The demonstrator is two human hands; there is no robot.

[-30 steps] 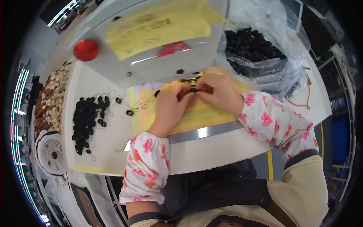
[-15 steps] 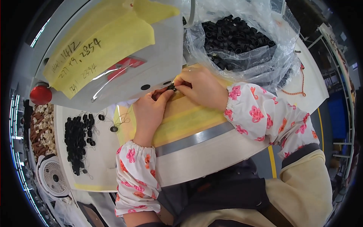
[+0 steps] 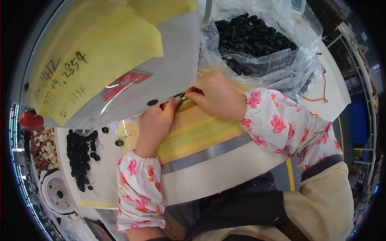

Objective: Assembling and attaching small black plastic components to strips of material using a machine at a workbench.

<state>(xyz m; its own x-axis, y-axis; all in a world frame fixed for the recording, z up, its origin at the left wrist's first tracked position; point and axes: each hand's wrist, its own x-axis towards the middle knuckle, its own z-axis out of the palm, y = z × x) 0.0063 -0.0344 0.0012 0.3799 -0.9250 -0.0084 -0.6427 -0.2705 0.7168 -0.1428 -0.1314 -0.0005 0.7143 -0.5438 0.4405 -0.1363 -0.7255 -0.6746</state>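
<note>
My left hand (image 3: 157, 125) and my right hand (image 3: 216, 94) meet under the lower edge of a grey machine housing (image 3: 177, 44). Fingers of both are pinched together around a small black piece (image 3: 182, 95), mostly hidden by the fingertips and the housing. What shows of it is too little to tell its shape. Both hands rest near a yellow-taped board (image 3: 201, 124) on the machine's table. To the right of the housing, a clear plastic bag (image 3: 273, 72) lies open, full of black ring-shaped loops (image 3: 257, 40).
Left of my left arm lies a heap of black pieces (image 3: 80, 156) strung with loose threads. Beyond it stand a small white fan (image 3: 58, 192) and a red knob (image 3: 31, 120). Yellow paper (image 3: 100, 52) hangs on the housing. An orange cord (image 3: 317, 99) lies at the table's right.
The view has shifted, so the housing fills more of the picture. My hands stay close together at the same spot, and less of the black piece now shows between them.
</note>
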